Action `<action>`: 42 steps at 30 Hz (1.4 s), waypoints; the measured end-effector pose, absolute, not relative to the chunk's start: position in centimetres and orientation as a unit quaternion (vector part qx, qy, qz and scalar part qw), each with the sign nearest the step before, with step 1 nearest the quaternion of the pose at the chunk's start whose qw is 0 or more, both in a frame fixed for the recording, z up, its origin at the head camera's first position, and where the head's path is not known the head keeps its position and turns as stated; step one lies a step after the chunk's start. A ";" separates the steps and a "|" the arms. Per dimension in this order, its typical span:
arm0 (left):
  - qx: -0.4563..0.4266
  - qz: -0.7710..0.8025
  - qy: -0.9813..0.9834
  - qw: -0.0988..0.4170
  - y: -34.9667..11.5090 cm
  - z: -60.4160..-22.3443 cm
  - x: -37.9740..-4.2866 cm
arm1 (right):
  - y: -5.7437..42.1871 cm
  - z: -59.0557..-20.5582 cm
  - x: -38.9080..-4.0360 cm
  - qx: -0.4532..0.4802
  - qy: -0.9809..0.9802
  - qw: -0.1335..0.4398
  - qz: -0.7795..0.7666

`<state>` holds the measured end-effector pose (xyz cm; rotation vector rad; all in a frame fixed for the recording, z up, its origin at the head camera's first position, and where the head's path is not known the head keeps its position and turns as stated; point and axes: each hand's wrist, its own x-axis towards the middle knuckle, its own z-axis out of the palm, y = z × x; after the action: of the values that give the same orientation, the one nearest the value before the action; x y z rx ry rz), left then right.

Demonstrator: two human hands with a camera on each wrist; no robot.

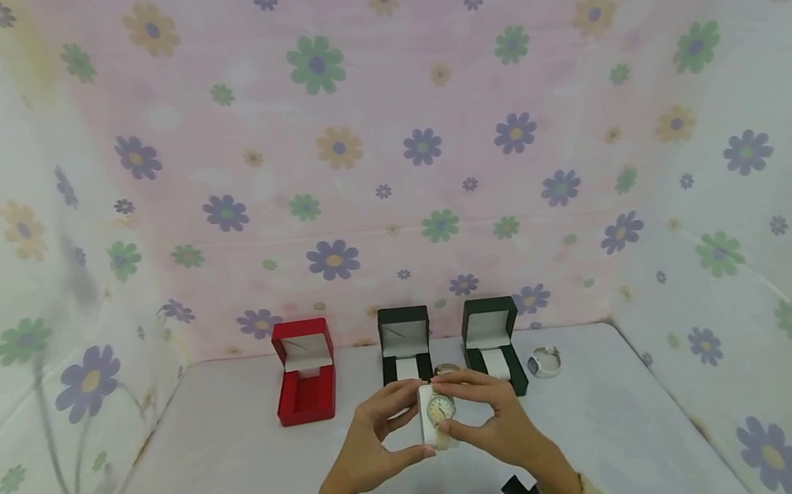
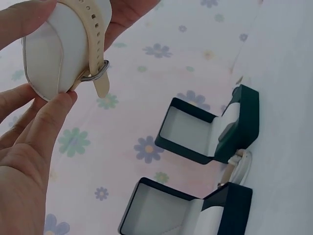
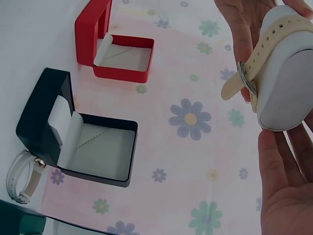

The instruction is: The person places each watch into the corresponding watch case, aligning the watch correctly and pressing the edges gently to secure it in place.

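A wristwatch [image 1: 441,409] with a pale dial and cream strap is wrapped around a white cushion [image 2: 43,66] in front of me. My left hand [image 1: 380,439] grips one end of the cushion between thumb and fingers. From the other side, my right hand [image 1: 495,420] holds the watch and cushion, its thumb by the lower edge of the dial. In both wrist views, the holed strap [image 3: 266,49] passes through a silver buckle [image 2: 98,72] along the cushion's side. The hands hide part of the cushion.
An open red box [image 1: 307,403] stands left on the white table. Two open dark green boxes [image 1: 404,326] [image 1: 490,317], each with a white cushion inside, stand behind my hands. A watch [image 3: 24,176] lies between them; another light-strapped watch [image 1: 545,361] lies at the right.
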<state>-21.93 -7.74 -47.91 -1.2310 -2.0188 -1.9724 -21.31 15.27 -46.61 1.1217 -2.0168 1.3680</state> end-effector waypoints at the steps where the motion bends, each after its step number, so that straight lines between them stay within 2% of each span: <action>1: -0.400 -0.640 -0.656 0.030 -7.8 -48.0 -21.9 | 15.3 -46.7 -21.3 0.404 -0.734 0.225 0.497; 19: -0.383 -0.654 -0.652 0.008 -7.9 -48.6 -21.7 | 15.1 -47.5 -21.4 0.379 -0.751 0.228 0.491; 24: -0.388 -0.659 -0.644 0.020 -7.8 -49.0 -21.8 | 15.0 -47.5 -21.3 0.373 -0.753 0.231 0.491; 32: -0.371 -0.670 -0.642 0.030 -7.8 -49.1 -22.0 | 15.2 -47.3 -21.5 0.366 -0.750 0.203 0.512; 42: -0.404 -0.673 -0.617 0.053 -8.4 -48.0 -22.1 | 16.2 -47.0 -21.5 0.399 -0.737 0.160 0.521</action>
<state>-22.08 -8.40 -47.96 -1.2294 -1.8773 -2.0456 -21.48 16.19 -46.98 1.1392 -2.1057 1.4888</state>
